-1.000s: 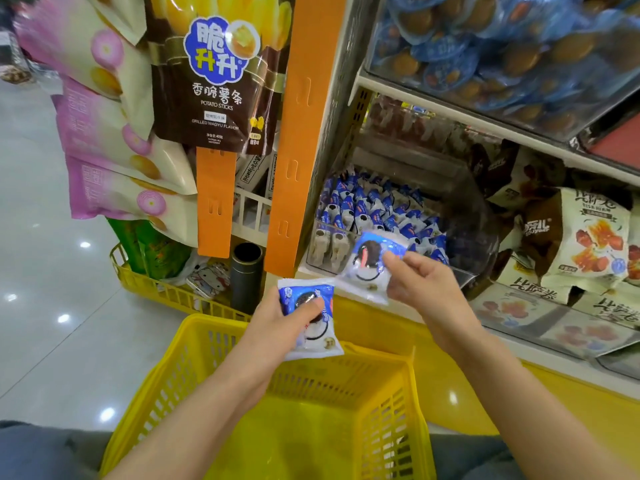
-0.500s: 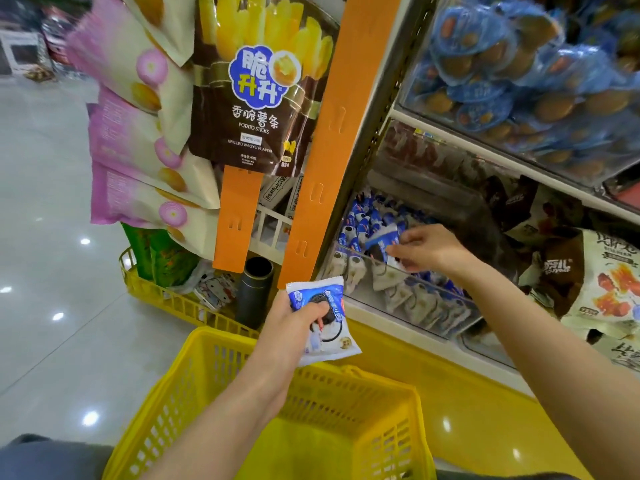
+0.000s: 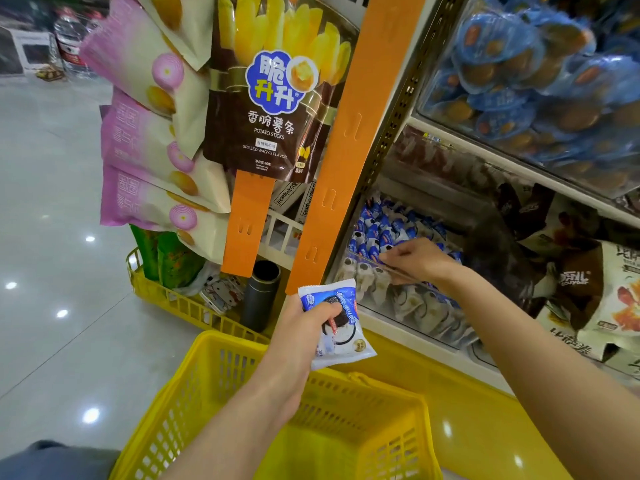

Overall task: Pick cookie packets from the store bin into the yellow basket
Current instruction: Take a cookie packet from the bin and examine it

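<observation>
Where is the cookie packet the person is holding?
Low centre of the head view: the left hand grips the cookie packet above the far rim of the yellow basket, left of the store bin.

Your left grip, just below centre toward 6 o'clock, holds one blue-and-white cookie packet, thumb across its face. It sits above the far rim of the yellow basket, low at 6 o'clock. Your right grip, at 3 o'clock, reaches over the clear front wall of the store bin, fingertips among the blue packets; whether they pinch one is unclear. A potato sticks bag hangs at 12 o'clock beside an orange strip. A dark cylinder stands at 10 o'clock of the left grip.
</observation>
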### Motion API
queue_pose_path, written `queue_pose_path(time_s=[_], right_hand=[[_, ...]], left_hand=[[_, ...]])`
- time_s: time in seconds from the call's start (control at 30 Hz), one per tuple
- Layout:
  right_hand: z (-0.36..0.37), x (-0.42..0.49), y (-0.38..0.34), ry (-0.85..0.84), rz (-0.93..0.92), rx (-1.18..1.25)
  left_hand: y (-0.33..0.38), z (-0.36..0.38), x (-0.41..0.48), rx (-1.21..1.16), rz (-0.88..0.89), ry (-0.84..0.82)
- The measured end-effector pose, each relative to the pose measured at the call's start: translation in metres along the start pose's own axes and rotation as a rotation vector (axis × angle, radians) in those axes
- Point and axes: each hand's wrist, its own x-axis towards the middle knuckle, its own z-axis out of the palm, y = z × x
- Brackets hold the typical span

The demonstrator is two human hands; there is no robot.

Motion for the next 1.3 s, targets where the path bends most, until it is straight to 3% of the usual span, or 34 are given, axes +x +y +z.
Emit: queue_pose_path(time_s=[0.13, 0.27, 0.33, 0.47, 0.6, 0.73, 0.8, 1.0, 1.07, 1.17, 1.3], right_hand=[[0.001, -0.019, -0.001, 0.146, -0.102, -0.11], [0.016, -0.07, -0.002, 0.39, -0.406, 0.103], [0.029, -0.097, 0.001, 0.273, -0.452, 0.23], [0.059, -0.118, 0.014, -0.062, -0.297, 0.423], [0.07, -0.12, 0.026, -0.119, -0.169, 0.621], [0.072, -0.123, 0.032, -0.122, -0.175, 0.663], [0.074, -0.124, 0.033, -0.06, -0.228, 0.598], [0.077, -0.131, 0.038, 0.243, -0.671, -0.068], [0.076, -0.131, 0.038, 0.281, -0.724, -0.122], [0.075, -0.13, 0.037, 0.289, -0.603, 0.106], [0.068, -0.12, 0.037, 0.28, -0.265, 0.481]], left_hand=[[0.0, 0.003, -0.005, 0.03, 0.005, -0.026], [-0.003, 0.004, -0.009, 0.109, 0.023, -0.026], [-0.006, 0.004, -0.012, 0.152, 0.046, -0.03], [-0.017, 0.008, -0.017, 0.253, 0.088, -0.071], [-0.028, 0.011, -0.018, 0.352, 0.091, -0.083], [-0.034, 0.01, -0.018, 0.394, 0.137, -0.081], [-0.036, 0.009, -0.016, 0.424, 0.187, -0.072], [-0.037, 0.007, -0.014, 0.391, 0.213, -0.026], [-0.038, 0.005, -0.013, 0.372, 0.19, -0.039], [-0.039, 0.002, -0.011, 0.319, 0.106, -0.09], [-0.041, 0.004, -0.011, 0.3, 0.074, -0.086]])
